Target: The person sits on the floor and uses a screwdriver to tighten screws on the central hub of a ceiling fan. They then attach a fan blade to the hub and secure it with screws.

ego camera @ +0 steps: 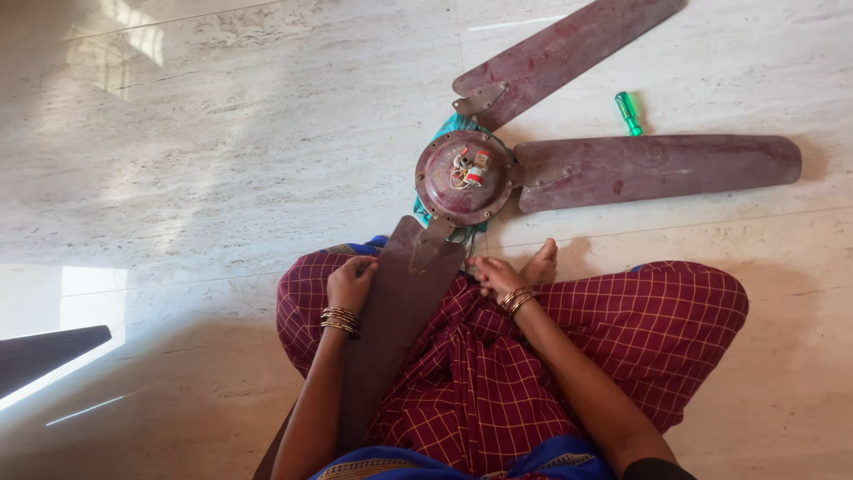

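1. Two hands at work on a dismounted ceiling fan (468, 178) lying on the marble floor (222, 160), motor housing upward, its loose wiring exposed at the centre.
2. Left hand (351, 283): curled against the left edge of the near blade (400, 311), fingers folded onto the edge; grip narrow, steadying the blade, which slopes from the hub down over the person's lap.
3. Right hand (495, 276): resting just beside the near blade's bracket, fingertips bunched close together. Whether they pinch a small part cannot be told from this view.
4. Two further blades: upper blade (569, 53) and right blade (657, 169), both attached at the hub and lying flat on the floor.
5. Teal cloth (444, 133): bunched under the motor housing.
6. Green screwdriver (628, 113): on the floor between the two far blades, well apart from either hand.
7. Handling note, as judgement: work at the bracket goes best with the left hand keeping the blade level so the joint is not strained, and any small fastener held over the lap, not the smooth floor, where it could roll off.
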